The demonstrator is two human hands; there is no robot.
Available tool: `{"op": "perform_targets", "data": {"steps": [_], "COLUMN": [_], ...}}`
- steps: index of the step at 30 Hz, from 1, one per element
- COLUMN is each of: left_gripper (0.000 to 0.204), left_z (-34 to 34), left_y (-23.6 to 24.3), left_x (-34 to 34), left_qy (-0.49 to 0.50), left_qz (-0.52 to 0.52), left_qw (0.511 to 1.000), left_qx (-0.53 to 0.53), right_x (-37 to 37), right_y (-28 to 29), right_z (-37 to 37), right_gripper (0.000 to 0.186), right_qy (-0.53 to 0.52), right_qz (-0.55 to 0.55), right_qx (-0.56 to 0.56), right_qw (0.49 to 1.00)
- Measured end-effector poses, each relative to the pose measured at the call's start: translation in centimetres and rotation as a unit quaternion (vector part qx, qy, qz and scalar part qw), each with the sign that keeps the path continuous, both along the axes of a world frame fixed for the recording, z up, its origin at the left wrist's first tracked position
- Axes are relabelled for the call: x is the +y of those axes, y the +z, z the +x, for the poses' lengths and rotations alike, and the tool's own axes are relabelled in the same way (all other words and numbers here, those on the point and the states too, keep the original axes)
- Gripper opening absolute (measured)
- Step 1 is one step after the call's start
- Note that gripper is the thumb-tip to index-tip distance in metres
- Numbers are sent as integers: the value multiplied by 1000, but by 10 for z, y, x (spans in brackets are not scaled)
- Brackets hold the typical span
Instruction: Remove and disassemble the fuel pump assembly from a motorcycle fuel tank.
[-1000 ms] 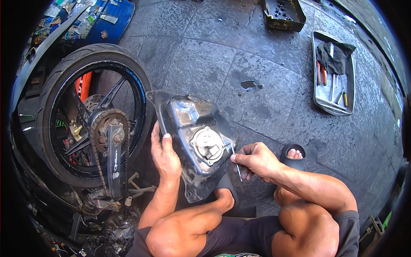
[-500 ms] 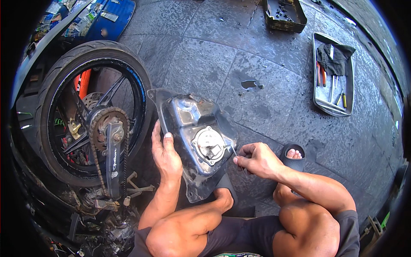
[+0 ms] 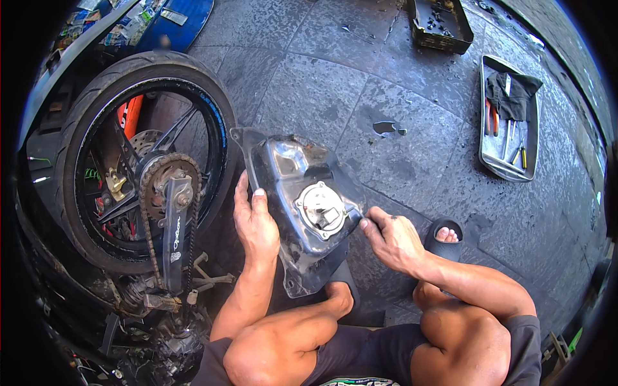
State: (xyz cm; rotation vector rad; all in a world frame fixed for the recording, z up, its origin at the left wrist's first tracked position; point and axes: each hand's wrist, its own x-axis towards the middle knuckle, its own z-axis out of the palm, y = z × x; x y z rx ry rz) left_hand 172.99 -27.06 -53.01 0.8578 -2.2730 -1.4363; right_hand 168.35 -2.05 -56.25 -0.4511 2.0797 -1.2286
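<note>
A dented dark metal fuel tank (image 3: 299, 248) with a flanged rim stands tilted between my hands, a round silver plate (image 3: 320, 209) bolted on its face. My left hand (image 3: 255, 228) is closed on the tank's left edge, thumb near its front. At the right side, my right hand (image 3: 393, 238) pinches a thin metal tool (image 3: 356, 217) beside the plate; most of the tool is hidden behind the fingers, and I cannot tell exactly what its tip touches.
A motorcycle rear wheel (image 3: 84, 125) with chain and swingarm stands at left, near a blue container (image 3: 177, 29). At right lie a tray (image 3: 534, 154) of pliers, screwdrivers and dark cloth and a dark pan (image 3: 463, 42). My sandalled feet (image 3: 444, 235) flank the work.
My right hand has moved up toward the tank's right side, and the tool is now mostly hidden. The whole scene has shifted slightly right and up in view.
</note>
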Motion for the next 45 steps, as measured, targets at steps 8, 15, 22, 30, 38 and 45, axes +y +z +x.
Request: {"op": "perform_targets", "data": {"steps": [8, 15, 22, 30, 38, 45], "left_gripper": [41, 44, 42, 42, 43, 44], "left_z": [-36, -30, -36, -38, -36, -41], "left_y": [21, 4, 12, 7, 5, 6], "left_x": [9, -20, -11, -4, -4, 12], "left_qy": [-11, -2, -12, -25, -21, -15], "left_qz": [-67, -71, -83, -71, -99, -86], "left_qw": [996, 995, 993, 995, 993, 994], "left_qx": [-53, -73, -79, -58, -68, -62], "right_x": [-2, -15, -9, -5, -6, -12], "right_y": [-43, -66, -50, -45, 15, 26], "right_z": [-13, -38, -59, -69, -43, -37], "right_gripper": [30, 22, 23, 27, 32, 39], "right_qy": [-12, 95, 114, 201, 55, 31], "right_qz": [3, -78, -118, -88, -72, -70], "right_qx": [212, 332, 378, 362, -181, -242], "right_qw": [977, 935, 911, 906, 979, 967]}}
